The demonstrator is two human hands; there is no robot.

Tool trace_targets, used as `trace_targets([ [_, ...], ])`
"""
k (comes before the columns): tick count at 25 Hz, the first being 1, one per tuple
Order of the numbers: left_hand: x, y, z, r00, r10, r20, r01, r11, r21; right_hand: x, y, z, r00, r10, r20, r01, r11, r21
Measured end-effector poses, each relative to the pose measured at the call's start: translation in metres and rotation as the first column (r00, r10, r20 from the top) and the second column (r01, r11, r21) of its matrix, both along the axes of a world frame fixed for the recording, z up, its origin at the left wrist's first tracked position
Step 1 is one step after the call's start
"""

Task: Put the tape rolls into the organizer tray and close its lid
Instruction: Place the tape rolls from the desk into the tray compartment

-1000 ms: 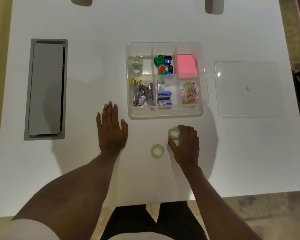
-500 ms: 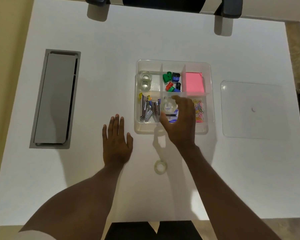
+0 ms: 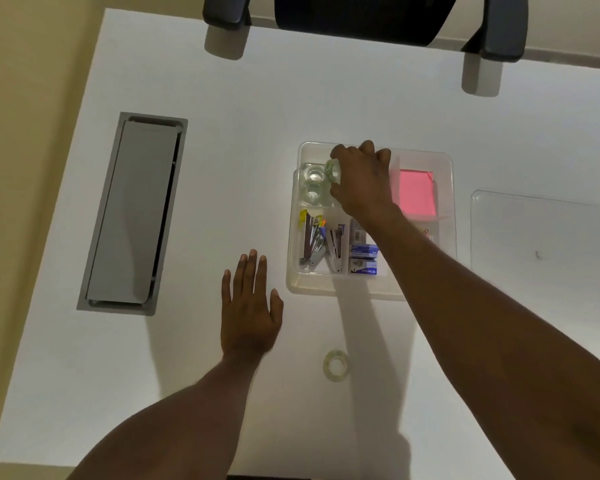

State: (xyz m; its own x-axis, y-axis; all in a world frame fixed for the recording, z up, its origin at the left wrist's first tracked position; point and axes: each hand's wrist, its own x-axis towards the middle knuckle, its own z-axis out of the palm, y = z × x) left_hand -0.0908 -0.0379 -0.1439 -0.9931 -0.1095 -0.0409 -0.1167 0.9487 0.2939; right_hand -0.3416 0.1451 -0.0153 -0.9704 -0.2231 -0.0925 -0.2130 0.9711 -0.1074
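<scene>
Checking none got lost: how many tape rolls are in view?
4: two lying in the tray's far-left compartment, one in the right hand above them, one on the table.

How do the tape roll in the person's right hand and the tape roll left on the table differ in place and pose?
The held tape roll is gripped by the right hand over the organizer tray, tilted on edge; the loose tape roll lies flat on the table, untouched, near the left hand. Both are small clear rings.
</scene>
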Motion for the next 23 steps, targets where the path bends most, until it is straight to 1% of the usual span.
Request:
trace_targets([
  [5, 0.001, 0.0, -0.001, 1.0, 0.004, 0.01, -0.004, 1.0, -0.003, -0.007, -0.008, -0.014, 0.999, 0.029, 0.015, -0.031, 0.987, 0.157],
  [7, 0.0, 0.001, 0.0, 1.0, 0.005, 0.012, -0.005, 1.0, -0.002, -0.008, -0.008, -0.019, 0.999, 0.032, 0.012, -0.034, 0.983, 0.181],
  [10, 0.0, 0.002, 0.003, 1.0, 0.004, 0.02, -0.004, 1.0, -0.007, -0.008, -0.009, -0.021, 1.0, 0.029, 0.01, -0.03, 0.984, 0.174],
  [13, 0.0, 0.002, 0.005, 1.0, 0.002, 0.032, -0.002, 1.0, -0.011, -0.002, -0.006, -0.017, 1.0, 0.006, -0.022, -0.004, 0.993, 0.118],
  [16, 0.0, 0.002, 0.007, 0.999, 0.006, 0.038, -0.005, 1.0, -0.016, 0.017, -0.004, -0.008, 0.996, -0.041, -0.078, 0.042, 0.999, 0.001],
  [18, 0.0, 0.003, 0.008, 0.999, 0.004, 0.041, -0.003, 1.0, -0.021, 0.039, -0.003, -0.001, 0.989, -0.058, -0.136, 0.046, 0.995, -0.087],
  [21, 0.0, 0.003, 0.01, 0.999, 0.003, 0.034, -0.003, 1.0, -0.013, 0.077, 0.0, 0.002, 0.975, -0.067, -0.21, 0.032, 0.985, -0.169],
  [23, 0.0, 0.003, 0.011, 1.0, -0.002, 0.025, 0.002, 1.0, -0.012, 0.107, 0.004, 0.002, 0.962, -0.11, -0.249, 0.05, 0.97, -0.237],
])
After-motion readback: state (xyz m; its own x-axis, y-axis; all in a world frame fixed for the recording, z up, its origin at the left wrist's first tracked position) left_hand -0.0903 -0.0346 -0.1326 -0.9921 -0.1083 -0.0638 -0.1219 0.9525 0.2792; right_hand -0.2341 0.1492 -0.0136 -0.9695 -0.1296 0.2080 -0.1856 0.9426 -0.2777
